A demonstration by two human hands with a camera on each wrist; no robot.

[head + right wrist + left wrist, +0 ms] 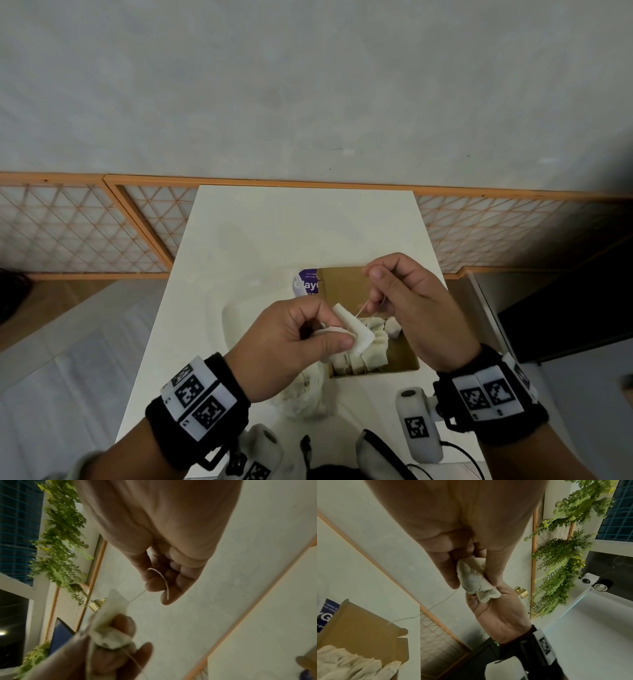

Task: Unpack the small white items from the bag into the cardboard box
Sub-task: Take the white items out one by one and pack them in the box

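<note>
Over the box: our left hand (pixel 294 337) holds one small white pouch (pixel 352 334) above the near left corner of the cardboard box (pixel 346 284).
Left fingers: they curl round the pouch and pinch it between thumb and fingers (pixel 448 573).
Right fingers: our right hand (pixel 411 305) pinches a thin string (pixel 363 307) that runs from the pouch; fingers (pixel 154 585) curled, nothing else in them.
Which way the pouch lies: its long side slants up and away from our left thumb, toward the right hand; the string is pulled tight between the two hands.
Nearer hand: the left hand has the pouch, so we think the drop is its job. The box opening is just under and to the right.
Already in the box: a pile of white pouches (pixel 370 346) at the near end.
Bag: a see-through bag (pixel 305 394) lies on the desk (pixel 260 233), just left of the box and under our left wrist.
Room: a grey wall (pixel 308 85) and a wooden lattice screen (pixel 85 226) stand behind the white desk; green plants (pixel 561 566) hang off to the side.
</note>
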